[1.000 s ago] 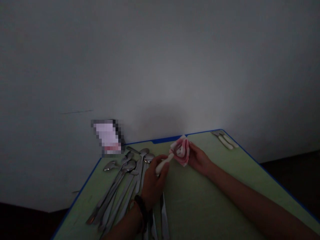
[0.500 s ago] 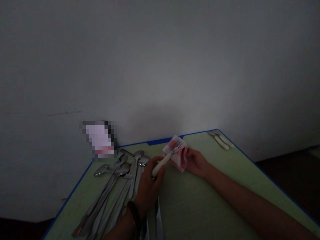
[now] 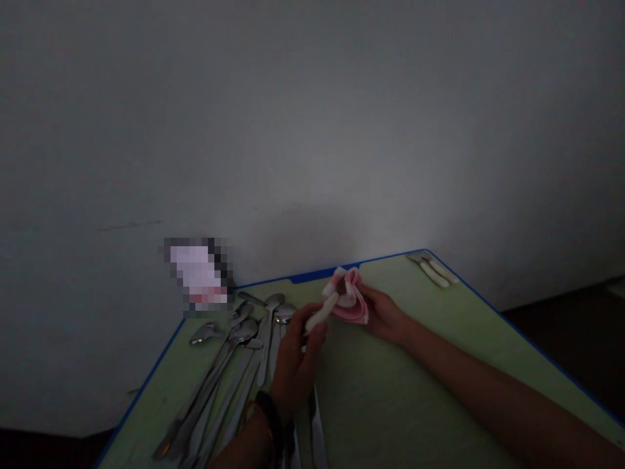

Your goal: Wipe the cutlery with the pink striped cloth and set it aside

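Observation:
My left hand [image 3: 299,355] is closed around the cream handle of a fork [image 3: 321,312], held above the table. The fork's metal head is hidden in the folds of a pink and white cloth [image 3: 349,303]. Gripping that cloth from the right side is my right hand [image 3: 383,312], its fingers partly behind the fabric. Left of my left hand lies a loose pile of metal spoons [image 3: 243,331] and other cutlery, handles toward me. Two forks with cream handles [image 3: 433,270] lie side by side at the far right corner.
The green table [image 3: 390,391] has a blue edge and stands against a grey wall [image 3: 312,130]. At the back left a blurred-out upright device [image 3: 198,273] leans by the wall. Knife blades [image 3: 317,423] lie near my left wrist.
The cloth has folded over the fork's head, which showed its tines before. Both hands keep their hold and have barely shifted.

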Demonstrator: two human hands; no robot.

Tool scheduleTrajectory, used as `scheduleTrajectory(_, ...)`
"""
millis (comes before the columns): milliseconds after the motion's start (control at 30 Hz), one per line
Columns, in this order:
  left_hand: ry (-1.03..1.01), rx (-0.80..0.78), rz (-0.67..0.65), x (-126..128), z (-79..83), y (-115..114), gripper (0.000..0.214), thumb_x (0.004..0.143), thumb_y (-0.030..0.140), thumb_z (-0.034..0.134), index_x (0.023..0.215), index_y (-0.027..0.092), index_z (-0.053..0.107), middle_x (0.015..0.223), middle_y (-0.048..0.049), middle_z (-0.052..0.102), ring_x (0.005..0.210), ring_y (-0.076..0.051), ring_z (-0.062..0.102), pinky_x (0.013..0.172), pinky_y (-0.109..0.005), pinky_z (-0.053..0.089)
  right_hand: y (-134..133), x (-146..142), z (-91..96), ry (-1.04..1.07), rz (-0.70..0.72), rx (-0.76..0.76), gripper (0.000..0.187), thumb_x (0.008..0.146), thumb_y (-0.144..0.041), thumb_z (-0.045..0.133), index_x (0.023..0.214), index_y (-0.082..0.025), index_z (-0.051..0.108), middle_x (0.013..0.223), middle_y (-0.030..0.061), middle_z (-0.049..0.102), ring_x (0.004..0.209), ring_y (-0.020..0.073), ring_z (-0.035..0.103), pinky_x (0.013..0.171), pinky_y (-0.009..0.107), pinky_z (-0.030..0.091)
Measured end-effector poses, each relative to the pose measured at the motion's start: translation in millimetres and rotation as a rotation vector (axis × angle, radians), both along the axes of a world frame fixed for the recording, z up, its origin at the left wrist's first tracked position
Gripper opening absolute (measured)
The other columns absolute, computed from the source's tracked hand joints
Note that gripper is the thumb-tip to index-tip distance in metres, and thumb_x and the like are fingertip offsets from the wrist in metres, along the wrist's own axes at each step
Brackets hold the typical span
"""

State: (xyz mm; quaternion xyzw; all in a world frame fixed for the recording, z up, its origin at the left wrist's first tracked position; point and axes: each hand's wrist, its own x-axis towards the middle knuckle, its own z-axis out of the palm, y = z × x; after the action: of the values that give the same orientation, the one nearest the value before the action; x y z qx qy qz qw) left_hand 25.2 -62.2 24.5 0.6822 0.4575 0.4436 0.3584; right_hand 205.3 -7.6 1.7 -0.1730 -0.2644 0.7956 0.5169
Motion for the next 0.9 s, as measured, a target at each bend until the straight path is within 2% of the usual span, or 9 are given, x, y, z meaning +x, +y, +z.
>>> scheduleTrajectory(100,-0.008,-0.017,-0.085,-2.0,0.5,-1.9,0.034,0.092,0.036,0.036,0.12,0.021,0.046,0.094,-0.0043,0.058,0.081,-0.015,0.055,0.062,-0.024,0.044,4.6,1.1,-6.1,0.006,-0.023,-0.041,0.023,0.088,-0.032,0.046,0.102,-0.017,0.058,0.093,0.0043,0.069,0.086,0.0165,0.064,0.088,0.036,0.047)
scheduleTrajectory(200,-0.007,-0.027,-0.115,-1.7,1.2,-1.8,0.034,0.092,0.036,0.037,0.121,0.021,0.045,0.093,-0.0041,0.058,0.082,-0.015,0.055,0.061,-0.024,0.044,6.4,1.0,-7.5,0.009,-0.03,-0.066,0.024,0.089,-0.029,0.044,0.1,-0.015,0.059,0.089,0.0051,0.069,0.085,0.0166,0.064,0.089,0.036,0.046)
scheduleTrajectory(533,-0.082,-0.033,-0.002,4.6,0.3,2.0,0.032,0.091,0.038,0.037,0.116,0.018,0.045,0.092,-0.0046,0.057,0.069,-0.013,0.052,0.055,-0.025,0.042,-1.1,-0.8,8.0,0.03,-0.014,-0.054,0.034,0.09,-0.034,0.037,0.099,-0.011,0.06,0.093,0.0098,0.069,0.094,0.0198,0.063,0.093,0.038,0.044)
scheduleTrajectory(700,-0.113,-0.01,0.033,5.0,-0.2,0.8,0.03,0.092,0.038,0.036,0.114,0.02,0.046,0.087,-0.0016,0.056,0.06,-0.01,0.048,0.053,-0.023,0.041,0.9,-0.9,4.0,0.049,0.024,-0.072,0.038,0.089,-0.038,0.036,0.101,-0.01,0.059,0.093,0.0114,0.068,0.095,0.0207,0.063,0.091,0.04,0.045)
scheduleTrajectory(900,-0.114,0.046,0.074,4.0,-1.8,-0.8,0.029,0.092,0.038,0.034,0.112,0.02,0.046,0.084,-0.0005,0.055,0.059,-0.01,0.046,0.052,-0.022,0.04,2.9,-0.9,-3.3,0.017,-0.073,-0.142,0.031,0.088,-0.029,0.036,0.099,-0.012,0.06,0.093,0.012,0.069,0.092,0.0216,0.064,0.088,0.041,0.048)
